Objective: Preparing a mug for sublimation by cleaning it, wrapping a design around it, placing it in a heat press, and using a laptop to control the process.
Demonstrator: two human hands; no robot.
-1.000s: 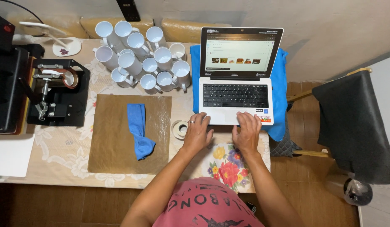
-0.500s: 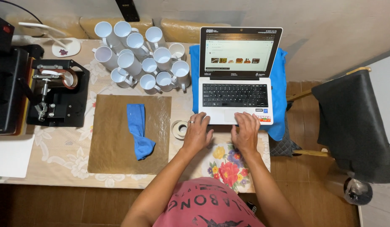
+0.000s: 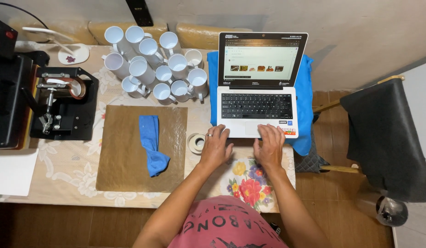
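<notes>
A white laptop (image 3: 258,94) stands open on a blue cloth (image 3: 306,110) at the table's right end, its screen lit. My right hand (image 3: 269,146) lies flat over the trackpad area, fingers spread. My left hand (image 3: 215,145) rests at the laptop's front left corner, fingers apart, holding nothing. A roll of tape (image 3: 195,142) lies just left of my left hand. Further left, a folded blue cloth (image 3: 151,143) lies on a brown mat (image 3: 121,151).
Several white mugs (image 3: 153,64) crowd the back of the table. A black mug press (image 3: 61,108) and a larger black machine (image 3: 6,101) stand at the left, white paper (image 3: 11,172) in front. A black chair (image 3: 387,138) stands to the right.
</notes>
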